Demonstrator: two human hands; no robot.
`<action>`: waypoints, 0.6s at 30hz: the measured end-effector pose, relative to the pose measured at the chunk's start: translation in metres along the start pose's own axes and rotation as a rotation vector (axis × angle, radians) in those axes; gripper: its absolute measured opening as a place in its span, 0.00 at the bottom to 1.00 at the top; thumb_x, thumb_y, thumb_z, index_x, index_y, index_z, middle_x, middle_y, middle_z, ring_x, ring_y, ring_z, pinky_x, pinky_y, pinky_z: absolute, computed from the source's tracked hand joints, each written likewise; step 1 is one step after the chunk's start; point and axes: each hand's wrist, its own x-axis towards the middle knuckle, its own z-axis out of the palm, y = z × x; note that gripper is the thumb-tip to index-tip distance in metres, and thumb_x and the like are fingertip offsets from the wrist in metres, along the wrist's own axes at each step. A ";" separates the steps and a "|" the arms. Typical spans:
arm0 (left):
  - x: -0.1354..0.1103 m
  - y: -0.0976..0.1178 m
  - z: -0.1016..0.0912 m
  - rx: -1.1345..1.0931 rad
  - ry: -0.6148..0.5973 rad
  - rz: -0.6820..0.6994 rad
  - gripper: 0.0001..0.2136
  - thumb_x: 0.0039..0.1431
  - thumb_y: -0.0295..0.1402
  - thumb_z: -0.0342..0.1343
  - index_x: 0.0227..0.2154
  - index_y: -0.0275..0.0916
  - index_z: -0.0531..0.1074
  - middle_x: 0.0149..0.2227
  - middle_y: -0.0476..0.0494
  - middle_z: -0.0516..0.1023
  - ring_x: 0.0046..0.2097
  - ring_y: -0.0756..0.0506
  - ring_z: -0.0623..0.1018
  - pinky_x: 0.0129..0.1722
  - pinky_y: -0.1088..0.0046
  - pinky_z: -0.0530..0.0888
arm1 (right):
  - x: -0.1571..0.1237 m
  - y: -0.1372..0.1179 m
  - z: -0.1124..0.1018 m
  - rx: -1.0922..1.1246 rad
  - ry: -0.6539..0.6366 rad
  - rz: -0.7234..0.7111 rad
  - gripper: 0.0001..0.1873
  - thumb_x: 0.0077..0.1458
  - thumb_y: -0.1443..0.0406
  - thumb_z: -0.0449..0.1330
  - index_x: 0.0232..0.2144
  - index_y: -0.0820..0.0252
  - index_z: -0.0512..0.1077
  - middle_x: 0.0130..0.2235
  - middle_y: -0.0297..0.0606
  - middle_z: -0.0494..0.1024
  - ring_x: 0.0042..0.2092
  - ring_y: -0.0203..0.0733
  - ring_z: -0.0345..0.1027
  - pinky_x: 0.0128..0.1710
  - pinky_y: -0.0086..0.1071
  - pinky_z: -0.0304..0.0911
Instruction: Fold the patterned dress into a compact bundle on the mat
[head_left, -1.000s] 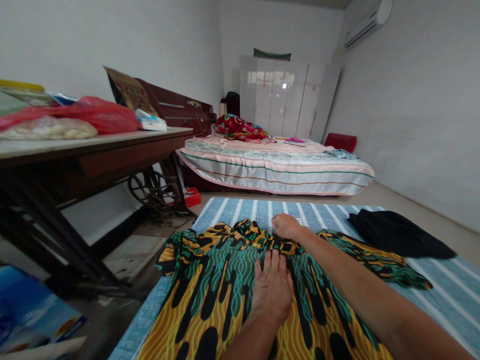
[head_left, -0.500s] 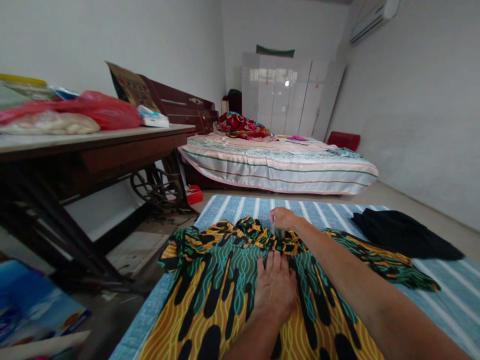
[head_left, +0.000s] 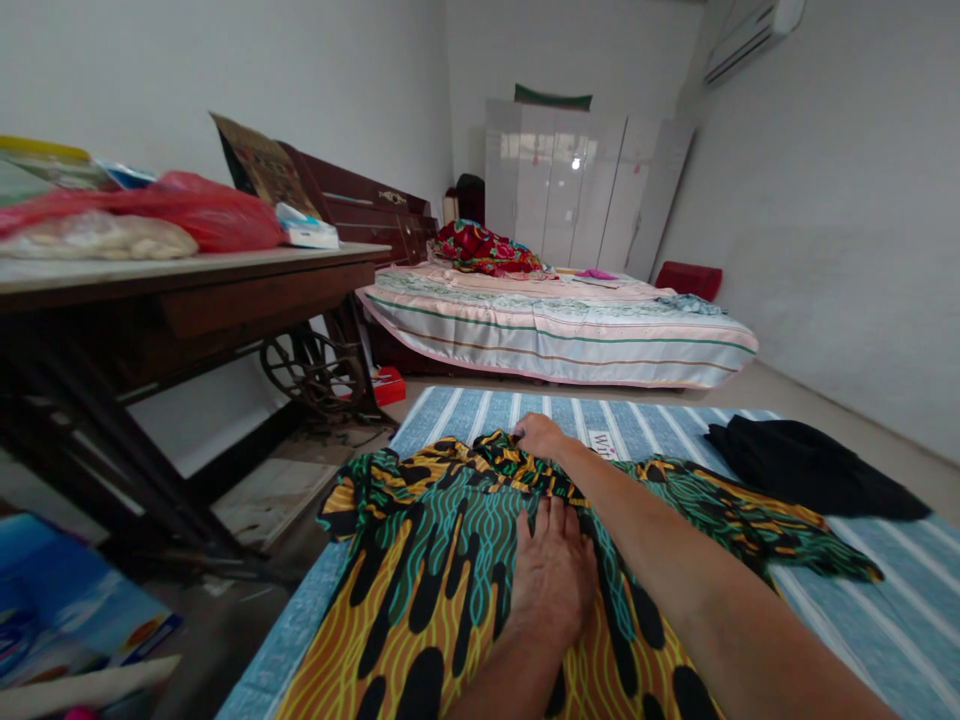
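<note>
A blue striped mat [head_left: 480, 410] covered the floor in front of the person, running away toward twelve o'clock. Beyond its far end, also at twelve o'clock, stood a bed [head_left: 555, 335] with a striped cover, and behind that a pale glossy wardrobe [head_left: 577, 190]. At ten o'clock a dark wooden table [head_left: 187, 280] on an iron treadle frame carried a red plastic bag [head_left: 202, 215].

On the mat, straight ahead and close, lay a printed cloth [head_left: 427, 570] in green, yellow and black. It was spread mostly flat near the person and bunched into folds along its far edge. A black garment [head_left: 810, 465] lay crumpled on the mat at two o'clock, near the cloth's right corner but apart from it.

The left hand [head_left: 551, 585] rested palm down on the middle of the cloth, fingers straight and together, pointing to twelve o'clock and holding nothing. The right hand [head_left: 536, 437] reached past it to the bunched far edge, fingers curled down onto the folds. Whether they actually pinched the fabric could not be told.
</note>
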 end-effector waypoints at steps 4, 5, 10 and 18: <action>0.000 0.000 0.000 -0.002 0.005 0.008 0.22 0.63 0.37 0.37 0.57 0.35 0.61 0.61 0.39 0.60 0.63 0.41 0.56 0.61 0.52 0.52 | 0.000 0.010 -0.006 0.006 0.043 0.063 0.14 0.58 0.60 0.56 0.45 0.60 0.68 0.47 0.40 0.70 0.44 0.42 0.67 0.43 0.41 0.65; 0.000 0.000 0.001 -0.003 0.009 0.009 0.23 0.63 0.37 0.36 0.57 0.35 0.61 0.61 0.39 0.59 0.63 0.41 0.55 0.61 0.52 0.52 | -0.002 0.015 -0.008 0.006 0.058 0.083 0.14 0.58 0.60 0.56 0.45 0.60 0.68 0.47 0.40 0.70 0.45 0.42 0.67 0.43 0.41 0.65; 0.000 -0.001 0.000 0.006 0.007 0.014 0.23 0.63 0.37 0.34 0.56 0.35 0.62 0.62 0.39 0.58 0.64 0.42 0.54 0.60 0.51 0.52 | -0.012 0.038 -0.010 0.049 0.120 0.107 0.14 0.59 0.60 0.55 0.44 0.61 0.68 0.46 0.40 0.71 0.44 0.42 0.67 0.43 0.42 0.65; 0.000 0.000 0.001 0.059 0.031 0.008 0.23 0.64 0.37 0.34 0.57 0.36 0.61 0.62 0.39 0.56 0.64 0.41 0.54 0.60 0.52 0.53 | -0.012 0.040 -0.001 0.167 0.182 0.065 0.13 0.59 0.60 0.55 0.42 0.62 0.69 0.43 0.39 0.72 0.42 0.41 0.68 0.42 0.40 0.65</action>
